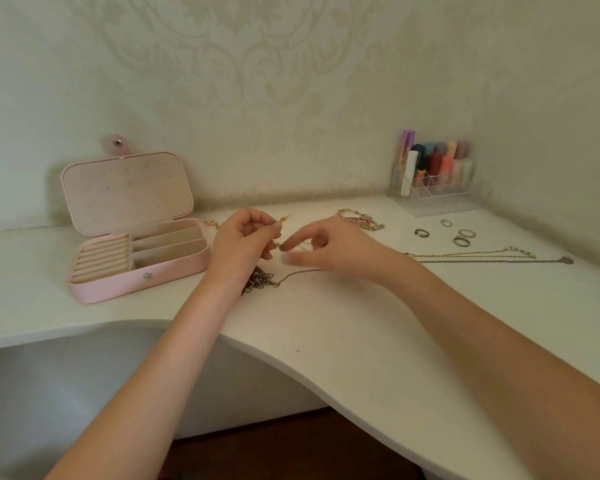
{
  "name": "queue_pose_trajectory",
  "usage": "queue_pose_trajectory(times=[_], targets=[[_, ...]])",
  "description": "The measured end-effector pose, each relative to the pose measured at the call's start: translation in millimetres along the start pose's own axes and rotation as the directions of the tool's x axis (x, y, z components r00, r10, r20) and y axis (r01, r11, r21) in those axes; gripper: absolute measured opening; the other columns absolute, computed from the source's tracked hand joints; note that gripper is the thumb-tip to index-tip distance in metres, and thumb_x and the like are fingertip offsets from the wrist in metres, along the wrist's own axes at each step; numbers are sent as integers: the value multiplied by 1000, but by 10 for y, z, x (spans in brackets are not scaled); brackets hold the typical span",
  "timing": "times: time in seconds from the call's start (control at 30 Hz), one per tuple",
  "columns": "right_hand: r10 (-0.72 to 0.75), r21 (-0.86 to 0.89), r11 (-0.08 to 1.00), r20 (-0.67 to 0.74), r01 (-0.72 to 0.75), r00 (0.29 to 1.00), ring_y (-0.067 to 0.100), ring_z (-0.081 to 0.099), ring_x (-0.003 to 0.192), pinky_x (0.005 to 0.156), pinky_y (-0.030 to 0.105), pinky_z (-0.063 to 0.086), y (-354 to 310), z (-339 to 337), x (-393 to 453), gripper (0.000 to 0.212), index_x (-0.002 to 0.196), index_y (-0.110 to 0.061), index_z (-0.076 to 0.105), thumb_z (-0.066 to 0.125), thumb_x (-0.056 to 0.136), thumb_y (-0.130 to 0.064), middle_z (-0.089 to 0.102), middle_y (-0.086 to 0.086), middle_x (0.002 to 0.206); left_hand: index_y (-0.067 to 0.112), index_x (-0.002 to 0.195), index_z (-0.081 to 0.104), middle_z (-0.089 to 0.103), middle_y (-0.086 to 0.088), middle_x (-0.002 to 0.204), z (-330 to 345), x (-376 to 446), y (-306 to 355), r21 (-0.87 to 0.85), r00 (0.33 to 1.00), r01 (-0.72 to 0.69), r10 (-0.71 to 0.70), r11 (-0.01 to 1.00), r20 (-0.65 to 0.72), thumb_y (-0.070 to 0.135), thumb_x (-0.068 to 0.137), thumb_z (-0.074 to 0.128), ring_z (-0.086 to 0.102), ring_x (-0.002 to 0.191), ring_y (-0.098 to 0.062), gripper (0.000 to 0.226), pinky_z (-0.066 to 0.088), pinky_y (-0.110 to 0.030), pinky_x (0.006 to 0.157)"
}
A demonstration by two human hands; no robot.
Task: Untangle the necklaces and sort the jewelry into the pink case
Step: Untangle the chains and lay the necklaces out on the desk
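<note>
The pink case (174,271) lies open at the left of the white desk, its compartments showing nothing inside. A tangled heap of dark chain (260,277) sits just in front of my hands. My left hand (243,240) has its fingers curled and pinches a thin pale strand at its fingertips. My right hand (329,247) pinches the same strand just to the right, fingertips nearly touching the left ones. Two untangled necklaces (482,256) lie stretched out on the right. A beaded bracelet (361,218) lies behind my right hand.
Several rings (461,237) lie at the back right. A clear organiser (437,178) with coloured tubes stands in the corner. A gold earring (284,218) lies behind my left hand. The desk edge (291,358) curves across the front, with a wall close behind.
</note>
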State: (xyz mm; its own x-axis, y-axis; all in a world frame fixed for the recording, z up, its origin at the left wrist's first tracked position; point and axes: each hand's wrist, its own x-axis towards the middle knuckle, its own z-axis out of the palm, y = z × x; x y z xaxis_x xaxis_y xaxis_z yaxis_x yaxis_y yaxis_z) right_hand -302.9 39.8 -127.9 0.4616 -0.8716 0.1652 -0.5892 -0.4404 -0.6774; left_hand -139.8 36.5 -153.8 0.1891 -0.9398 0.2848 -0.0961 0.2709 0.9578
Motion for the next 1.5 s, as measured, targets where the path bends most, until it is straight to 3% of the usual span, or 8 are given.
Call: queue_pose_trajectory(times=[0.33,0.5,0.63,0.8,0.97,1.07,1.33,1.5], targets=[[-19,-346,937,106,55,994,12,51,79,69,30,40,-6,262,103,16,87,-25,53,58,89,-41,53,-8,86,13,76,59,61,-4,66,11,-19,10,51,998,-19,21,999,-52,3,84,58,53,48,-3,13,44,-23,52],[99,320,945,-77,-70,992,10,47,53,47,18,36,58,107,72,14,94,-12,46,45,99,-25,66,-1,76,13,78,60,65,-3,69,20,-52,22,88,996,15,-22,996,89,6,85,60,57,54,-9,9,45,-24,52],[235,534,835,-134,-129,963,8,37,45,39,18,30,126,-5,100,12,98,-12,45,45,100,-24,50,-1,61,10,82,68,68,-1,66,34,-98,57,233,903,-21,-81,972,422,13,84,62,52,59,-13,6,41,-21,60],[266,791,610,-161,-37,950,4,26,40,34,15,19,154,-215,114,20,82,-14,44,46,99,-24,34,-4,53,18,86,69,62,6,63,56,-94,24,294,914,-55,-70,954,399,16,82,68,45,57,-11,5,36,-23,57],[104,681,721,79,-130,991,5,24,43,37,17,16,24,-173,62,23,78,-16,51,49,98,-27,42,-2,58,20,115,59,67,10,102,30,-67,26,139,925,-90,31,986,379,22,79,74,62,85,-8,39,47,-21,72],[81,524,839,149,-148,985,5,23,40,39,19,15,-82,-104,32,26,83,-14,59,48,97,-33,44,-2,62,10,99,55,62,9,85,34,-97,41,88,857,-131,69,987,510,6,82,69,63,82,-4,22,47,-16,72],[118,286,955,-132,-76,984,3,34,38,39,19,27,-121,-176,33,23,87,-15,59,53,95,-35,71,-4,82,11,83,69,68,7,78,32,-66,-4,69,913,-72,38,995,407,8,93,55,50,50,-9,17,42,-16,53],[67,132,991,-451,-8,890,5,56,70,54,9,37,17,-181,105,14,88,-13,59,55,93,-26,67,-2,89,16,75,65,56,6,65,60,-48,4,110,951,-34,-1,993,308,9,96,46,45,51,-5,28,41,-13,51]])
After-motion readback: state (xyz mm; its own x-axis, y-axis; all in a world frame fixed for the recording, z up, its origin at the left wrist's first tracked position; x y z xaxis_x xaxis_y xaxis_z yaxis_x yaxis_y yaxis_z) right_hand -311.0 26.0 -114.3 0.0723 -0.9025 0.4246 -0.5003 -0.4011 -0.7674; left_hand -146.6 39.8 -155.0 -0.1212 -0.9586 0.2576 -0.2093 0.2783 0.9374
